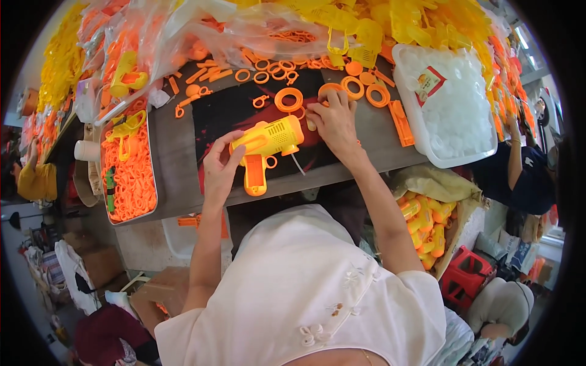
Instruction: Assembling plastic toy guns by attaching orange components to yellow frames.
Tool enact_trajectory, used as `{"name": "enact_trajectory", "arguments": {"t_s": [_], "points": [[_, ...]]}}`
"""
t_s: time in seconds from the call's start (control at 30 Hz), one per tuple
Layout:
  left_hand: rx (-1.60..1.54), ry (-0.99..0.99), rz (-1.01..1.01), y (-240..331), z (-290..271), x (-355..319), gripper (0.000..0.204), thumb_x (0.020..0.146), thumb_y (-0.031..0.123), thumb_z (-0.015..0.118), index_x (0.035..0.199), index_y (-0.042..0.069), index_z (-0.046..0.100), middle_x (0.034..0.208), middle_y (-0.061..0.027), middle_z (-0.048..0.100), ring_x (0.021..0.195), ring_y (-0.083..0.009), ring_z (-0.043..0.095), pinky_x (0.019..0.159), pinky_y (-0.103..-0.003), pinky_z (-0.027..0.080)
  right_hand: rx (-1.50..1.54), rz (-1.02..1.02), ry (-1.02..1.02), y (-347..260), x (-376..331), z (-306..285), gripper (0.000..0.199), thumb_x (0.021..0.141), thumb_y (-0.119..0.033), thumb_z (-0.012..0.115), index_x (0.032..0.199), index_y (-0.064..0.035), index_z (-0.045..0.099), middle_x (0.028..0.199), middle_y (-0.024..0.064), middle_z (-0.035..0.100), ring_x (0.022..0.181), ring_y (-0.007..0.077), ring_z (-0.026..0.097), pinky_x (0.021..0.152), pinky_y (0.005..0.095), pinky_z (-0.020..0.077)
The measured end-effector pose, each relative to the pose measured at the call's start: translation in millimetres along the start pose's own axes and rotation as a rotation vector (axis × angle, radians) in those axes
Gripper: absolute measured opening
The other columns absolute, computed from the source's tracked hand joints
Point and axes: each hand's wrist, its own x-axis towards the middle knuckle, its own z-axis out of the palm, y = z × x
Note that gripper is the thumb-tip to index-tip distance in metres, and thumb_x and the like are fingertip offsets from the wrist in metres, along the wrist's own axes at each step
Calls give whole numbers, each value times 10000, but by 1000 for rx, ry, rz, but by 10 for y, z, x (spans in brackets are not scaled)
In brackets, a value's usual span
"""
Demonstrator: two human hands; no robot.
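My left hand (221, 163) grips the rear end of a yellow toy gun (268, 139) with an orange handle, its barrel toward the right. A thin pale tube hangs below the barrel. To the right, my right hand (337, 125) has its fingers bent over an orange ring (328, 89) on the table, partly hiding it. Beside that lies another orange ring (352, 87). A bigger orange ring (288, 99) sits on the dark mat (213, 119) just beyond the gun. Near my right thumb is a small pale piece, mostly covered.
On the left stands a tray (154, 183) of small orange parts. A white tub (448, 160) of clear round pieces is at the right. Yellow parts (421, 24) and plastic bags (244, 30) heap along the back. Below right, a sack (433, 180) holds several toy guns. Other people are at both sides.
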Motion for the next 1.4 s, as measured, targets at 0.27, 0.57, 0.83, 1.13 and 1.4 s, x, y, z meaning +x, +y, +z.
{"name": "enact_trajectory", "arguments": {"t_s": [0.27, 0.57, 0.83, 1.13, 1.4], "points": [[-54, 41, 30, 17, 162, -19, 297, 896, 54, 657, 1179, -17, 599, 1134, -49, 607, 1027, -95, 576, 883, -228, 472, 232, 188, 26, 63, -8, -290, 92, 805, -94, 717, 884, -59, 685, 728, 36, 641, 684, 142, 588, 708, 273, 435], [640, -34, 541, 255, 240, 142, 253, 740, 97, 763, 981, 50, 701, 1049, -66, 641, 953, -230, 612, 806, -318, 515, 1047, 629, -184, -129, -111, -607, 107, 856, -99, 696, 898, -13, 647, 776, -3, 630, 705, 67, 558, 669, 197, 422], [536, -46, 503, 201, 253, 127, 255, 748, 32, 761, 997, 31, 704, 1059, -71, 652, 972, -193, 621, 773, -281, 515, 557, 355, -150, -300, -109, -293, 173, 754, -191, 766, 757, -51, 664, 1168, 63, 529, 1128, 198, 445, 964, 328, 350], [535, -24, 498, 159, 263, 127, 257, 746, 60, 767, 994, 45, 701, 1070, -64, 651, 985, -215, 606, 821, -317, 508, 359, 211, -227, -525, -6, -275, 207, 752, -242, 770, 834, -72, 685, 1213, 81, 521, 1187, 272, 432, 1024, 415, 294], [382, 27, 457, 30, 292, 94, 247, 768, 73, 753, 1008, 50, 700, 1106, -81, 635, 1046, -245, 568, 898, -341, 469, 259, -311, -252, -566, -27, -412, 301, 778, -113, 724, 1071, -172, 685, 1317, 76, 492, 1222, 296, 426, 1022, 427, 308]]}}
